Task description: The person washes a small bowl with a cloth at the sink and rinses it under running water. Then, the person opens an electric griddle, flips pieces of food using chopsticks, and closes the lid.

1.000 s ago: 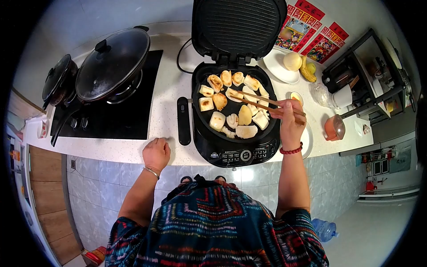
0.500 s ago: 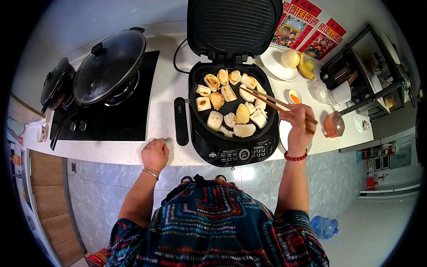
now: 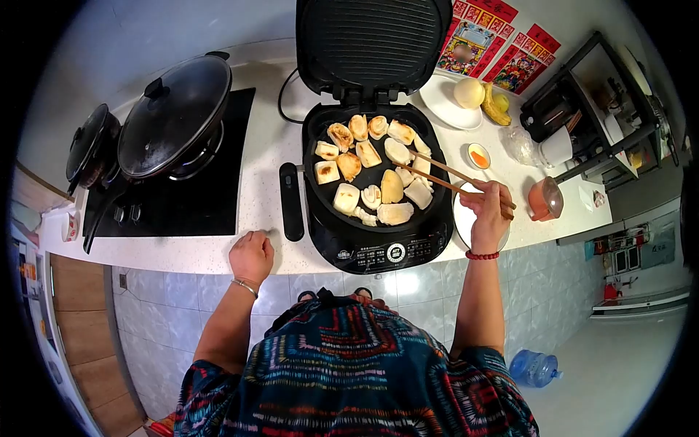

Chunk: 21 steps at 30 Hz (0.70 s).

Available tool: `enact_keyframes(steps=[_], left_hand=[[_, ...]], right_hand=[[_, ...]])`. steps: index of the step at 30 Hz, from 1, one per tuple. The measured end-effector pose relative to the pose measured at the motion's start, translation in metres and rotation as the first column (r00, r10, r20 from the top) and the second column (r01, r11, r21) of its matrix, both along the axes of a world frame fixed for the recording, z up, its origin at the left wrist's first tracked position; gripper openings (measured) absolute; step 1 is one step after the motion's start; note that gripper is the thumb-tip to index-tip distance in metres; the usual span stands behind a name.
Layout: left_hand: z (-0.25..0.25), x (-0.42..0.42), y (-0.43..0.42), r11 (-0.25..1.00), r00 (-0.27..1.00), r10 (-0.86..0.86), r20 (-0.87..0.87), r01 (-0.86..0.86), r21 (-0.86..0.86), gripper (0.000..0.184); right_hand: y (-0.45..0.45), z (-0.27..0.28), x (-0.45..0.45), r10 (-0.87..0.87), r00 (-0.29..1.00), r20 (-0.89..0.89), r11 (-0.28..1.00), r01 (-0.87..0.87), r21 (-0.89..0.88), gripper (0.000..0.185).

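My right hand (image 3: 491,213) is closed around a pair of wooden chopsticks (image 3: 453,178), whose tips reach among the pale pieces at the pan's right side. They are spread apart near a white piece of food (image 3: 397,151); whether they touch it I cannot tell. Slices and chunks, some browned on top, lie in the open black electric griddle (image 3: 314,197). Its ridged lid (image 3: 371,47) stands raised behind. My left hand (image 3: 251,256) rests as a loose fist on the counter's front edge, left of the griddle's handle (image 3: 291,202), with nothing visible in it.
A lidded wok (image 3: 175,116) and a smaller lidded pan (image 3: 91,146) stand on the stove at left. A white plate (image 3: 466,226) sits partly under my right hand. Beyond are a small bowl (image 3: 478,156), bananas (image 3: 496,109) and a lidded orange container (image 3: 545,198).
The chopstick tips have shifted down and spread apart near the white pieces. The piece by the tips now lies flatter. My left hand stays on the counter edge.
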<state>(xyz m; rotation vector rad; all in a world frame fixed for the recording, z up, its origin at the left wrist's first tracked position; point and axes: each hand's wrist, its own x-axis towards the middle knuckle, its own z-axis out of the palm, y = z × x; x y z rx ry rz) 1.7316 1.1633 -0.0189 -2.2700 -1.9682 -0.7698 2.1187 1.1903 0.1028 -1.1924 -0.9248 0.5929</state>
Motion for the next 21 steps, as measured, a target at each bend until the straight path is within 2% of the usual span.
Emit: enact_keyframes(steps=[4, 6, 7, 8, 10, 11, 12, 14, 21], left_hand=[[0.002, 0.001, 0.000, 1.000, 1.000, 0.000, 0.003, 0.000, -0.009, 0.007], [0.002, 0.001, 0.000, 1.000, 1.000, 0.005, -0.004, -0.005, -0.018, 0.007], [0.002, 0.001, 0.000, 1.000, 1.000, 0.009, -0.012, -0.009, -0.029, 0.008], [0.002, 0.001, 0.000, 1.000, 1.000, 0.008, -0.012, -0.008, -0.028, 0.008], [0.002, 0.001, 0.000, 0.999, 1.000, 0.001, 0.020, 0.000, -0.039, 0.007], [0.002, 0.001, 0.000, 0.999, 1.000, 0.000, 0.021, 0.000, -0.038, 0.007], [0.002, 0.001, 0.000, 0.999, 1.000, 0.001, 0.010, -0.001, -0.033, 0.008], [0.001, 0.001, 0.000, 1.000, 1.000, 0.005, 0.001, -0.005, -0.027, 0.009], [0.000, -0.001, -0.001, 0.998, 1.000, 0.010, 0.000, -0.010, -0.057, 0.006]], right_hand=[[-0.004, 0.001, -0.004, -0.015, 0.999, 0.036, 1.000, 0.015, 0.007, 0.025], [-0.006, 0.003, -0.009, 0.037, 0.921, 0.387, 0.982, -0.106, 0.158, 0.019], [-0.005, 0.005, -0.006, 0.004, 0.767, 0.641, 0.967, -0.165, 0.192, 0.012], [-0.003, 0.008, -0.008, -0.050, 0.650, 0.758, 0.935, -0.236, 0.264, 0.008], [-0.009, 0.014, -0.016, 0.068, 0.497, 0.865, 0.928, -0.350, 0.128, 0.012], [-0.012, 0.020, -0.020, 0.075, 0.380, 0.922, 0.912, -0.400, 0.091, 0.017], [-0.014, 0.023, -0.022, 0.075, 0.380, 0.922, 0.912, -0.400, 0.091, 0.017], [-0.016, 0.027, -0.024, 0.104, 0.174, 0.979, 0.887, -0.462, -0.012, 0.019], [-0.020, 0.028, -0.014, 0.110, 0.128, 0.986, 0.845, -0.535, -0.025, 0.019]])
